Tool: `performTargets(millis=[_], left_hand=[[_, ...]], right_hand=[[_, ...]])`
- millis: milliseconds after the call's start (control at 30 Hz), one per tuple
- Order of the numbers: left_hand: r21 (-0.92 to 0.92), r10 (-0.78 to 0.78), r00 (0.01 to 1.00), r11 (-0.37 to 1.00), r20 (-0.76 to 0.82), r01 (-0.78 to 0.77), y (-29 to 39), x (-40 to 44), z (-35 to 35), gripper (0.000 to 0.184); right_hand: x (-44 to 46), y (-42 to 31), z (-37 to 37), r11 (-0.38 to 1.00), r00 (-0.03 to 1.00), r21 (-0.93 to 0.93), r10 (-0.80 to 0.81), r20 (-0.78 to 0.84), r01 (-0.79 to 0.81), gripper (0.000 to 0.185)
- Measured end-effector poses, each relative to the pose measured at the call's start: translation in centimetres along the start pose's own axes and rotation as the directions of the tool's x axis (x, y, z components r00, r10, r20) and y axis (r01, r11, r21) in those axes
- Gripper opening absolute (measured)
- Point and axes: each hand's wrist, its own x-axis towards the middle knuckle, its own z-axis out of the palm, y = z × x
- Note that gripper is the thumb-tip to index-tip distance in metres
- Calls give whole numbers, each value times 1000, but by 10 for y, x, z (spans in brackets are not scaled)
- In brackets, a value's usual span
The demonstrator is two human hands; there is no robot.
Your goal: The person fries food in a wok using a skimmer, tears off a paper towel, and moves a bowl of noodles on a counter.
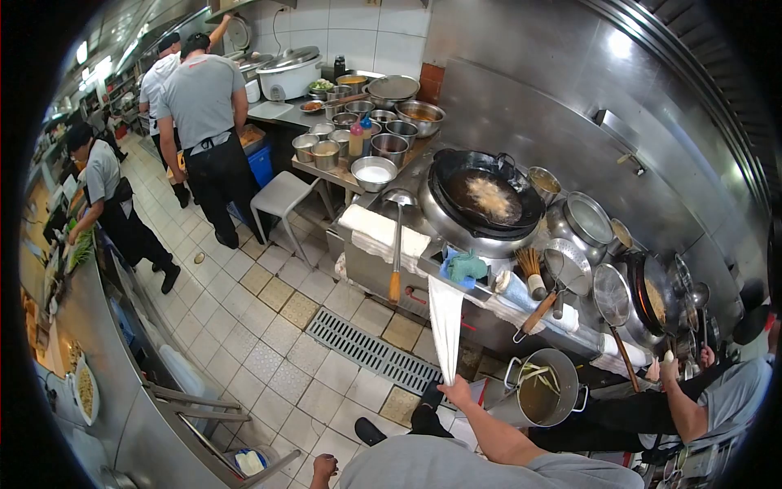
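My right hand (458, 393) is closed around the lower end of a long white towel (445, 322), which stretches up to the front edge of the stove counter. My left hand (324, 467) hangs low at the bottom edge with its fingers curled; nothing shows in it. Right of my right hand stands a deep pot (547, 407) holding liquid and pale green stalks. Above the towel, a green cloth (467, 267) lies on the counter. A ladle (397, 253) with a wooden handle rests across the counter edge to its left. Food bubbles in oil in a black wok (498, 232) behind.
Along the stove lie a bamboo brush (530, 269), strainers (611, 295) and a second wok (652, 297). A co-worker (705, 407) stands close at right. Other people (199, 106) work at left. A stool (285, 196) and a floor drain grate (371, 346) are ahead.
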Motion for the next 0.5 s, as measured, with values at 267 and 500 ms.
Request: performTargets(millis=[267,500], left_hand=[[27,-9,1000,1000,3,9,-2,3,0,27],[31,4,1000,1000,-7,-4,1,-2,1,24]], right_hand=[[-3,-8,-4,999,998,14,50,35,-51,48],[6,8,7,999,999,24,42,34,-43,49]])
